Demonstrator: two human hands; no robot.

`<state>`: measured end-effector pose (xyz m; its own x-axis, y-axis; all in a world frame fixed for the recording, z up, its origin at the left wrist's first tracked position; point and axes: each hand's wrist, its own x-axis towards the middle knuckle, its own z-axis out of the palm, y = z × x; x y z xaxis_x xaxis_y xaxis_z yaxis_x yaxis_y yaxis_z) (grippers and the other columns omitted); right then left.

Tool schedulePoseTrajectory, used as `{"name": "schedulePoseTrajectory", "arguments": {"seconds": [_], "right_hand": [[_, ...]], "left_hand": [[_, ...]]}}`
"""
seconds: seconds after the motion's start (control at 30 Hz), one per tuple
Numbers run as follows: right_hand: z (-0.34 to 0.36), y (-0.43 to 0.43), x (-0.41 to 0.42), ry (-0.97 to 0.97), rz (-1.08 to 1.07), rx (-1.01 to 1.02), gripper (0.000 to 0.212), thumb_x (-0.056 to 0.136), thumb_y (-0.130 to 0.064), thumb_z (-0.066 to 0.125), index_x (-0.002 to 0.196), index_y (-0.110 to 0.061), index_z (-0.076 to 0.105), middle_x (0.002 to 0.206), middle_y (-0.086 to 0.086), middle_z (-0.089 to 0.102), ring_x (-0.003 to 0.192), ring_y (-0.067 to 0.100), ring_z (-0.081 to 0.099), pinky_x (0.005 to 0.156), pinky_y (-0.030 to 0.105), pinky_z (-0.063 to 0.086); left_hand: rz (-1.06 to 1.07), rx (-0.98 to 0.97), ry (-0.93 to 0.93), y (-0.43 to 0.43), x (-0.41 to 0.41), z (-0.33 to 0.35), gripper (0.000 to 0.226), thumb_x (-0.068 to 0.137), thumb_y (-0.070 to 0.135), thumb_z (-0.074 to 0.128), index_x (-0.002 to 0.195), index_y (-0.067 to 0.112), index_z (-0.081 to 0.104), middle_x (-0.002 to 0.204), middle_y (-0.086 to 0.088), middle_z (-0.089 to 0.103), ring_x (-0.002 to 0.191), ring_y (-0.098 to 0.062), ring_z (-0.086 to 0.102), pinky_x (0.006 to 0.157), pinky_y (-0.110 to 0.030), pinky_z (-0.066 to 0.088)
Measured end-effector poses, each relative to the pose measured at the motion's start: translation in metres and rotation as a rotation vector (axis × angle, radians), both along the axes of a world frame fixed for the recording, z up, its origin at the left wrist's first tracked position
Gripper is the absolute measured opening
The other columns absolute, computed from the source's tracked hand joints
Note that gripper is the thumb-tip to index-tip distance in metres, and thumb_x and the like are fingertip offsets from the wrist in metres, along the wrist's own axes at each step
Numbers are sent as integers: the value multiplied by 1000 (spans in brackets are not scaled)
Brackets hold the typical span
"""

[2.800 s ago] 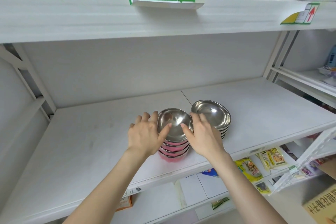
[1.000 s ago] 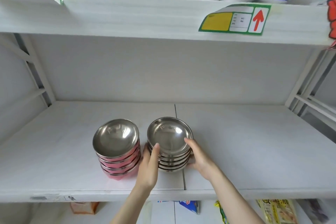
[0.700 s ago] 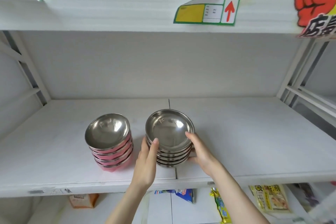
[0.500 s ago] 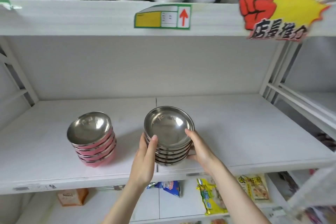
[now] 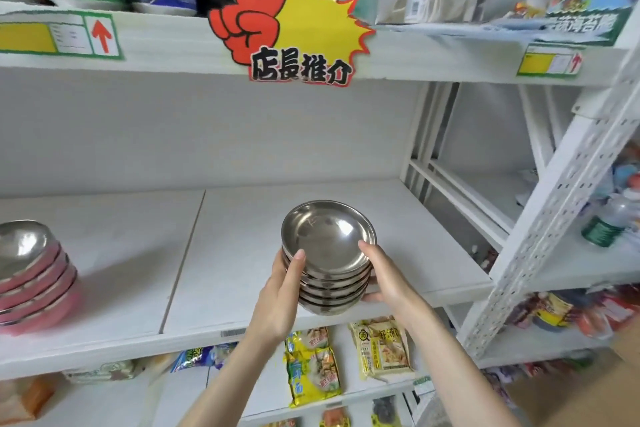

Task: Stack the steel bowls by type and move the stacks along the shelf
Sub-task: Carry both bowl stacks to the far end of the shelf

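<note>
We hold the stack of plain steel bowls (image 5: 328,260) between both hands, just above the front edge of the white shelf (image 5: 242,253). Our left hand (image 5: 280,298) presses the stack's left side, its fingers (image 5: 297,262) clamped against the rims, thumb tip at the top bowl. Our right hand (image 5: 388,279) cups the right side, fingers wrapped under the lowest bowl. Well to the left of this stack, the pink-sided bowl stack (image 5: 33,276) rests on the shelf.
</note>
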<state>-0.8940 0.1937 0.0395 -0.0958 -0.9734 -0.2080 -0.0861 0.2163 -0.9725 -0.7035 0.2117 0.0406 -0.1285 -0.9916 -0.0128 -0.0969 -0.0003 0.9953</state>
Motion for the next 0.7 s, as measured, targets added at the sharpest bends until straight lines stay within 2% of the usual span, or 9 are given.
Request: {"name": "schedulePoseTrajectory", "arguments": {"seconds": [0.07,0.13,0.3,0.37,0.47,0.6,0.7], "right_hand": [[1,-4,-30,-2,-57,1,62,69,-74,47,117,-35,53,114,-5,62,104,15,60,81,39,53],[2,-9,-61,-2,-100,-2,58,73,-71,46,118,-34,52,113,-6,61,103,16,59,78,36,51],[2,-32,-137,12,-146,4,41,88,-61,44,119,-34,47,112,-10,57,108,18,55,88,40,47],[1,-42,-165,16,-138,-1,36,91,-58,43,118,-36,45,107,-13,55,104,15,54,85,37,45],[-3,-57,-201,25,-127,17,34,91,-58,44,117,-35,46,110,-8,58,107,16,55,82,34,45],[-14,-77,-237,-2,-127,24,31,91,-55,45,113,-34,50,103,-13,61,99,8,58,69,24,44],[-28,-90,-259,-37,-115,50,36,90,-58,46,117,-35,51,111,-8,62,100,6,58,72,24,44]], "left_hand": [[-52,-19,-9,-11,-30,-1,58,80,79,33,135,58,36,115,40,49,119,-3,46,108,-39,36],[-87,-35,-20,-21,-62,0,59,84,77,32,138,54,35,119,34,49,120,-5,46,108,-41,36],[-110,-12,-21,-44,-136,0,64,78,81,32,135,54,37,117,30,51,117,-7,48,108,-41,38],[-113,-9,-9,-52,-164,-1,65,76,83,32,134,54,38,119,26,52,117,-8,49,108,-42,38],[-88,3,-12,-64,-201,-4,71,74,84,33,136,48,39,123,20,55,119,-13,52,107,-42,39],[-76,15,-20,-82,-239,-12,72,74,84,33,135,46,41,125,17,57,119,-15,52,106,-42,40],[-79,38,-28,-95,-258,-21,71,76,82,34,136,44,41,130,13,57,120,-16,52,107,-43,39]]}}
